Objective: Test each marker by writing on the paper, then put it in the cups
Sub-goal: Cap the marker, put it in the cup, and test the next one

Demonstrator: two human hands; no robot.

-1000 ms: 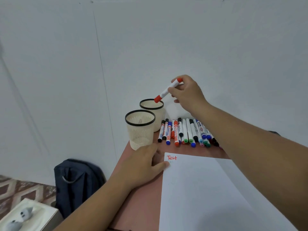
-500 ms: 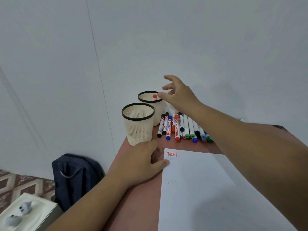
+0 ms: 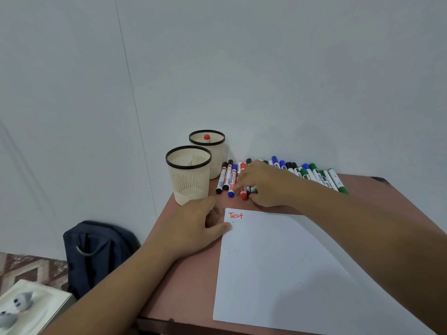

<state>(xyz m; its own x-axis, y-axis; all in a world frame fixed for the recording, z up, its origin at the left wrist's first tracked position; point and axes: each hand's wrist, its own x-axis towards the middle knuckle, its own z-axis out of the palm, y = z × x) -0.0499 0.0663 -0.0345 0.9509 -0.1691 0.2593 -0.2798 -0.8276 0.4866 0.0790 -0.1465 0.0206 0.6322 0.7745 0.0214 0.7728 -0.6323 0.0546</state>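
Two cream mesh cups with black rims stand at the table's far left: the front cup (image 3: 188, 180) and the back cup (image 3: 219, 153). A red-capped marker (image 3: 206, 137) stands inside the back cup. Several markers (image 3: 314, 175) lie in a row along the wall. My right hand (image 3: 266, 184) is down on that row, its fingers curled and its fingertips pinching a red marker (image 3: 243, 195) near its end. My left hand (image 3: 193, 228) rests palm down on the table, thumb on the corner of the white paper (image 3: 278, 262). "Test" is written there in red.
The reddish table (image 3: 188, 274) stands against a white wall. Its left edge runs close to the front cup. A dark backpack (image 3: 96, 250) stands on the floor to the left. A white box (image 3: 31, 308) with small grey things sits at the bottom left.
My right hand let go of the red marker into the back cup, then dropped to the row of markers. My left hand stayed on the paper's corner.
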